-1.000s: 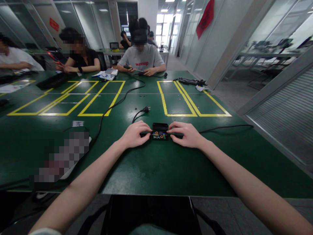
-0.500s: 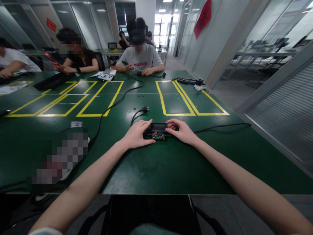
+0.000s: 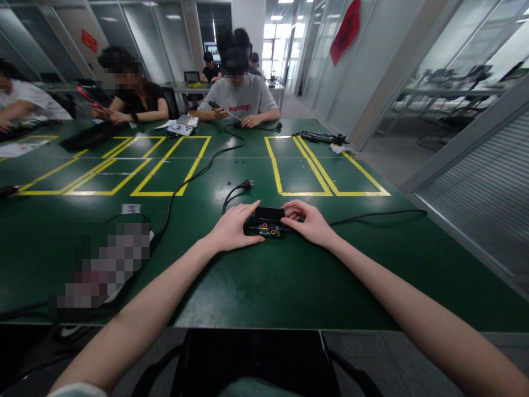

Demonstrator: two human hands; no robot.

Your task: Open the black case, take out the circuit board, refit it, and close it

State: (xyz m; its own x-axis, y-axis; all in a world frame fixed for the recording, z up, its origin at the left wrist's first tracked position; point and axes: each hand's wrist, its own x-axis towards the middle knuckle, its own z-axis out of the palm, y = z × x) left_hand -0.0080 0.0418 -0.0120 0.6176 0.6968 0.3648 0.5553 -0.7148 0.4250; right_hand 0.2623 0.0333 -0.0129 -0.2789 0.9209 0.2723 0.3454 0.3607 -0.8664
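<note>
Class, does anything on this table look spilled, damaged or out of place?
Nothing looks spilled or plainly damaged. A dark speck near the plug might be stray debris. Between the left hand and right hand, a circuit board lies exposed, its black cover not over it.

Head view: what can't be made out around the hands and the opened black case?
In the head view:
Plug cable: stretch behind the left hand, hidden by it.
Right hand: whether it grips or merely touches the black lid, too small to tell.
Black lid's far side: turned from the camera.
Circuit board: markings too small.
Object at left: masked by pixelation.
</note>
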